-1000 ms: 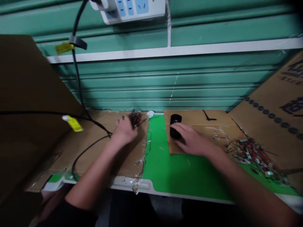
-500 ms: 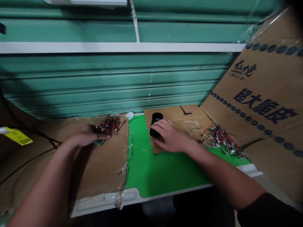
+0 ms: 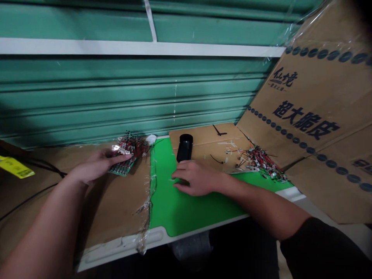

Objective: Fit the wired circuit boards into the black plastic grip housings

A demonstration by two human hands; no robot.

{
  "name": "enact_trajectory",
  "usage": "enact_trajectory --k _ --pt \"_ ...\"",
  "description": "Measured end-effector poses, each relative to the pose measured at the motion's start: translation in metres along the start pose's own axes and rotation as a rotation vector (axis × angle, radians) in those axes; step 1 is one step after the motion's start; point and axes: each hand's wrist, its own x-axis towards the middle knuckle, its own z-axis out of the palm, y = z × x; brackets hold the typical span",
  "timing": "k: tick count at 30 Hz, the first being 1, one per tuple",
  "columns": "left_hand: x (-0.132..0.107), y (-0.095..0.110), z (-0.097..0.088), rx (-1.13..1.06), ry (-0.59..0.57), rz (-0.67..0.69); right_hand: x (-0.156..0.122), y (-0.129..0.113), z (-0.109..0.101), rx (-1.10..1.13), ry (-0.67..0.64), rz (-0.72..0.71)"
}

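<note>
My left hand (image 3: 99, 164) grips a green circuit board (image 3: 123, 169) by its edge, thumb on top, over the cardboard at the left. Many red and black wires (image 3: 136, 146) bunch behind the board. Over the green mat, my right hand (image 3: 196, 178) has its thumb and fingers apart with nothing visible between them. Just beyond its fingertips lies a black, elongated, hollow-looking object (image 3: 185, 149); its kind is unclear. I cannot tell if the fingertips still touch it.
At the right a tangled pile of wired parts (image 3: 263, 162) lies beside an upright cardboard panel (image 3: 308, 104). A thin black L-shaped piece (image 3: 220, 132) rests on the back cardboard. Dark cables (image 3: 35, 164) and a yellow tag (image 3: 16, 167) are at the left. A green ribbed wall (image 3: 116, 93) stands behind.
My right hand has let go of the black object and drawn back toward me. The circuit board in my left hand now shows more of its face. The view has shifted slightly.
</note>
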Motion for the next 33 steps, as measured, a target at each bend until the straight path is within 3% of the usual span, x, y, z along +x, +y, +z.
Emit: enact_trajectory --k 2,5,8,12,18,24,33 --pt "-0.012 0.009 0.022 -0.095 -0.032 -0.022 0.0 -0.004 0.003 0.113 0.029 0.084" --pt "-0.028 0.016 0.065 -0.241 -0.035 0.074 0.003 -0.014 0.003 0.292 0.106 0.263" --pt "-0.042 0.014 0.105 -0.316 -0.129 0.152 0.007 -0.02 -0.001 0.387 0.186 0.446" --pt "-0.057 0.011 0.133 -0.414 -0.231 0.179 0.01 -0.017 -0.002 0.461 0.222 0.572" --pt "-0.064 0.012 0.133 -0.473 -0.307 0.192 0.011 -0.011 0.012 0.73 0.27 0.609" --pt "-0.065 0.012 0.13 -0.507 -0.456 0.195 0.01 -0.009 0.017 0.899 0.267 0.637" --pt "-0.066 0.008 0.135 -0.534 -0.428 0.219 0.014 -0.004 0.026 1.151 0.241 0.693"
